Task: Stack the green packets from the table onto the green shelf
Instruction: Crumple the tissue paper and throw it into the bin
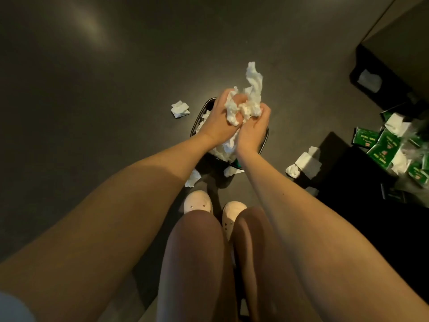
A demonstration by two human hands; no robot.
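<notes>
My left hand (214, 122) and my right hand (251, 131) together grip a crumpled wad of white tissue (246, 98) above a small black bin (263, 141) on the floor. More white tissue fills the bin under my wrists. Several green packets (383, 147) lie in a heap at the right edge, on a dark surface (343, 180), mixed with loose white tissues. No green shelf is in view.
Loose tissues lie on the grey floor: one (180, 109) left of the bin, one (192, 178) near my feet, a few (305, 163) to the right. A black box (371, 80) holding tissue stands at the far right. My light shoes (198, 204) stand just behind the bin.
</notes>
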